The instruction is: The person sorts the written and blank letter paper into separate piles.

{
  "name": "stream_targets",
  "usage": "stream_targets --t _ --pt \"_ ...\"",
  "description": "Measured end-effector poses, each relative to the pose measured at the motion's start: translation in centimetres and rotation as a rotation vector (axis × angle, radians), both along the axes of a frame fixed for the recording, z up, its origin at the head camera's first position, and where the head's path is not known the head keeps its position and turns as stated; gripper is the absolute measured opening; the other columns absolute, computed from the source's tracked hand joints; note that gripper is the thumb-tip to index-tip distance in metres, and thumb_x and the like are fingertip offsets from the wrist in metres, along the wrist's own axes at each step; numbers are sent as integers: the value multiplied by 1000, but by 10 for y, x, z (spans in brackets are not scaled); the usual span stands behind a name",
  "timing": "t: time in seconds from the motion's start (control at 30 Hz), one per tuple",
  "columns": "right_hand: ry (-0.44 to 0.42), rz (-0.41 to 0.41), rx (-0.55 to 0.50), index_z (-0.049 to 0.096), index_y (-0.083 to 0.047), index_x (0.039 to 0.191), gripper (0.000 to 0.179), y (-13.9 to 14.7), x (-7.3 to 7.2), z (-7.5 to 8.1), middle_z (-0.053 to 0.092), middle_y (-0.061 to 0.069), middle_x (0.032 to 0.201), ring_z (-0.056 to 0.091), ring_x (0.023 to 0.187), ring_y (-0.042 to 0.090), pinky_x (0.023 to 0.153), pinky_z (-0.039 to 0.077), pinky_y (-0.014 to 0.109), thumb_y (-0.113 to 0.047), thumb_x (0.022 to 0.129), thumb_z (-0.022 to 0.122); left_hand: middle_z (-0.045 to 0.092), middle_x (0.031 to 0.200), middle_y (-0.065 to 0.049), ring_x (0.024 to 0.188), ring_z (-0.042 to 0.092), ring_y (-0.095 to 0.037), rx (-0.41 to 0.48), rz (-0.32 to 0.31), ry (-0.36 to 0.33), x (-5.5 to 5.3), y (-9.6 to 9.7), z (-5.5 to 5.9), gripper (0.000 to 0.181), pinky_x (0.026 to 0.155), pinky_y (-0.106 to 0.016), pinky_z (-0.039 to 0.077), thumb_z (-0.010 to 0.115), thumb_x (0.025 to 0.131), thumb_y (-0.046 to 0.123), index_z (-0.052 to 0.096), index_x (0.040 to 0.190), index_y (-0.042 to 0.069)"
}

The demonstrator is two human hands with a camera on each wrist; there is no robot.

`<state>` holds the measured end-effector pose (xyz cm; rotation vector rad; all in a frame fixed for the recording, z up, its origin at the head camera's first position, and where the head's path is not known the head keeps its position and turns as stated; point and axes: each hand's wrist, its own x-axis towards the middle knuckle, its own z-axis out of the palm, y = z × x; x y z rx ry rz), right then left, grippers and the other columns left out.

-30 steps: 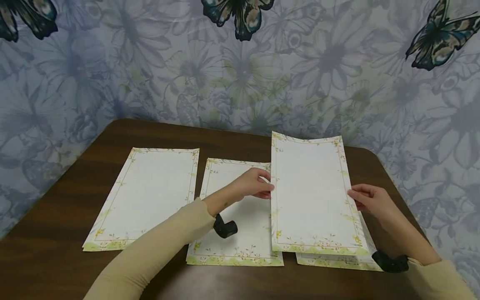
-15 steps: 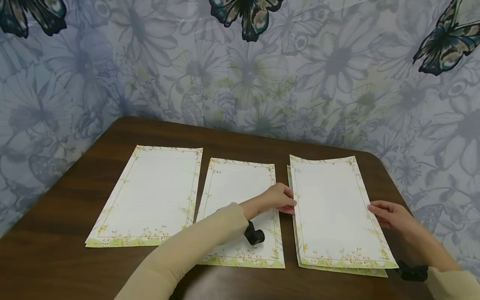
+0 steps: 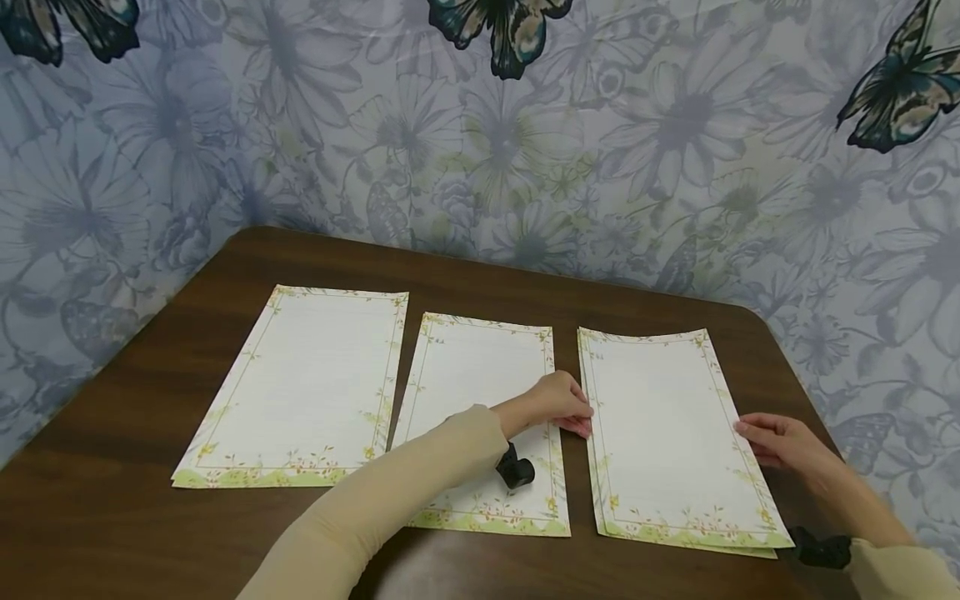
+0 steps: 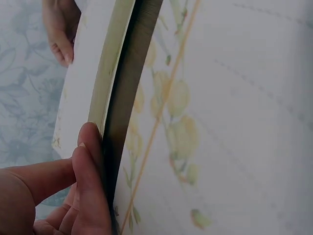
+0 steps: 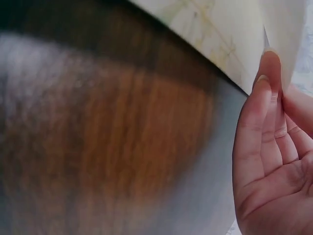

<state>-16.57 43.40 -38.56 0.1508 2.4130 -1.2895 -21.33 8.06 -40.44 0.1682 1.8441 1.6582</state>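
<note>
A white sheet of paper (image 3: 667, 433) with a yellow-green floral border lies over the right-hand pile, slightly askew, so a strip of the sheet beneath shows along its bottom edge. My left hand (image 3: 558, 404) pinches its left edge between thumb and fingers, with the forearm crossing above the middle pile. On the opposite edge, my right hand (image 3: 787, 446) pinches the same sheet. The right wrist view has the thumb and fingertips (image 5: 270, 63) at the paper's edge, which stands a little off the sheet below. In the left wrist view the fingers (image 4: 90, 171) meet the paper's edge.
Two more piles of matching bordered paper lie to the left: the middle pile (image 3: 487, 358), partly covered by my left sleeve, and the left pile (image 3: 315, 375). All rest on a dark brown wooden table (image 3: 97, 442). A floral wall covering (image 3: 480, 167) rises behind it.
Both hands have carried the sheet right and down, from overlapping the middle pile onto the right-hand pile. Over the last half second it has sunk lower and closer into line with that pile.
</note>
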Motion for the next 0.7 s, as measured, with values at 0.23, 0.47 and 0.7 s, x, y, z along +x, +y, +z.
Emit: stream_targets --t 0.23,0.47,0.7 --pt "10 33 119 50 17 117 51 -2 1 -5 61 9 98 61 82 18 72 52 31 -30 96 55 64 61 -15 53 65 -20 -99 -48 34 -1 2 1 15 53 -25 52 60 87 -4 63 73 -5" --pt "150 102 292 56 8 97 35 -12 -2 -10 56 5 71 54 60 19 56 49 30 -27 93 61 62 55 -4 53 62 -13 -357 -82 264 -4 2 1 28 56 -20 49 65 84 5 55 58 6" --pt "274 183 601 43 4 91 46 -21 -6 -11 45 5 70 44 57 20 51 35 33 -37 89 64 62 57 -3 54 63 -13 -422 -116 352 -6 2 -3 17 58 -18 49 68 83 6 61 67 4"
